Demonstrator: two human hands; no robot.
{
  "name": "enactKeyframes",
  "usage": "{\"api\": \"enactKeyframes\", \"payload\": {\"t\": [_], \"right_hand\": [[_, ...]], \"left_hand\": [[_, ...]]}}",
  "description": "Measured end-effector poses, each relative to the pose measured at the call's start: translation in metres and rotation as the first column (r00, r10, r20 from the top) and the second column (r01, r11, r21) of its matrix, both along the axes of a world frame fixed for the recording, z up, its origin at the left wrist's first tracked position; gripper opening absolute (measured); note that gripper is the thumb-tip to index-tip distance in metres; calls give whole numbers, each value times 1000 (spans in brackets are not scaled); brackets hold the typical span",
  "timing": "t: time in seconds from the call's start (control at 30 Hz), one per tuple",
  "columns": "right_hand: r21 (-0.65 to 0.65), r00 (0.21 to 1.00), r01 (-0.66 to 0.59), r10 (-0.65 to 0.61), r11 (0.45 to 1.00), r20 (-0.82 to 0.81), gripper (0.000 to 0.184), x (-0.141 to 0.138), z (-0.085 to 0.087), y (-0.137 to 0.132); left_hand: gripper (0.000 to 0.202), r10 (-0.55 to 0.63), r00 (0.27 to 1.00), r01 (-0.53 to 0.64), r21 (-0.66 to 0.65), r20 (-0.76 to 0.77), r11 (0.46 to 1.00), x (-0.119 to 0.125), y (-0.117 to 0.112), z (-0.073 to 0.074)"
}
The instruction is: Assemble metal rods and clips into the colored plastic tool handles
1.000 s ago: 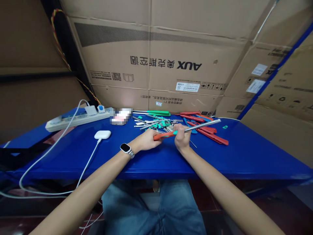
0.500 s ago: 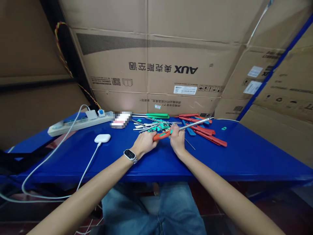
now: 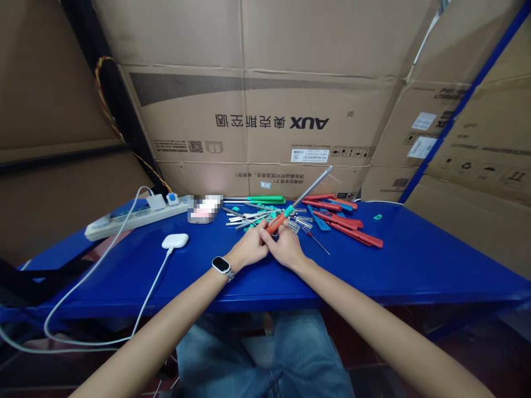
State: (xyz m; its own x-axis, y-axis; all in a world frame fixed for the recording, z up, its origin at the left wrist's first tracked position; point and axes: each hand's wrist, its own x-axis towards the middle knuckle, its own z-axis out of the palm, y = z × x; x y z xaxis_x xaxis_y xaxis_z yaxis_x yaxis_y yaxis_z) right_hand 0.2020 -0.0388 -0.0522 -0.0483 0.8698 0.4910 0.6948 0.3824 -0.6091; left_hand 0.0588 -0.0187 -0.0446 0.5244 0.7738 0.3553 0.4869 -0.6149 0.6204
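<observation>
My left hand point(image 3: 254, 246) is closed around the lower end of an orange-handled tool point(image 3: 277, 221) with a long silver rod. The rod points up and to the right, tilted, and a teal piece point(image 3: 288, 210) sits where handle and rod meet. My right hand point(image 3: 287, 246) is also closed on the handle, thumb against my left hand. Just beyond my hands lies a pile of small metal rods point(image 3: 240, 216) and teal parts point(image 3: 260, 207). A thin metal shaft with a red end point(image 3: 319, 243) lies right of my right hand. The tool's exact kind is unclear.
Red handles point(image 3: 352, 229) and a blue handle point(image 3: 321, 222) lie at the right, green-handled rods point(image 3: 265, 199) at the back. On the left are a power strip point(image 3: 136, 219), a white case point(image 3: 175, 241) with a cable, and a blurred item point(image 3: 205, 209). Cardboard point(image 3: 265, 88) walls the blue table point(image 3: 373, 276).
The orange-handled tool has swung from nearly level to steeply tilted upward. My right hand has slid down from near the rod to beside my left hand, uncovering the teal piece.
</observation>
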Motion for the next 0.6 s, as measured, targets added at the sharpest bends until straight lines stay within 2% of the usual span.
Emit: {"api": "enactKeyframes", "payload": {"t": [0.07, 0.17, 0.27, 0.43, 0.53, 0.6], "right_hand": [[16, 997, 29, -28, 999, -68, 36, 2, 1, 3], [28, 970, 36, -28, 999, -243, 33, 11, 5, 8], [-9, 919, -60, 52, 998, -390, 36, 20, 6, 12], [-129, 874, -259, 175, 957, -453, 36, 20, 1, 6], [-177, 891, -281, 188, 943, -413, 24, 12, 2, -2], [-133, 932, -243, 193, 961, -308, 14, 9, 5, -7]], "left_hand": [[24, 8, 999, -6, 34, -47, 999, -1, -4, 4], [25, 11, 997, 1, 160, -75, 987, -5, -8, 9], [24, 11, 1000, -9, 211, -7, 977, -9, -7, 12], [30, 47, 973, -71, 99, 224, 993, -6, -1, 17], [38, 39, 929, -41, -3, 369, 999, 0, 3, 24], [44, 34, 887, -12, -52, 460, 999, 5, 6, 28]]}}
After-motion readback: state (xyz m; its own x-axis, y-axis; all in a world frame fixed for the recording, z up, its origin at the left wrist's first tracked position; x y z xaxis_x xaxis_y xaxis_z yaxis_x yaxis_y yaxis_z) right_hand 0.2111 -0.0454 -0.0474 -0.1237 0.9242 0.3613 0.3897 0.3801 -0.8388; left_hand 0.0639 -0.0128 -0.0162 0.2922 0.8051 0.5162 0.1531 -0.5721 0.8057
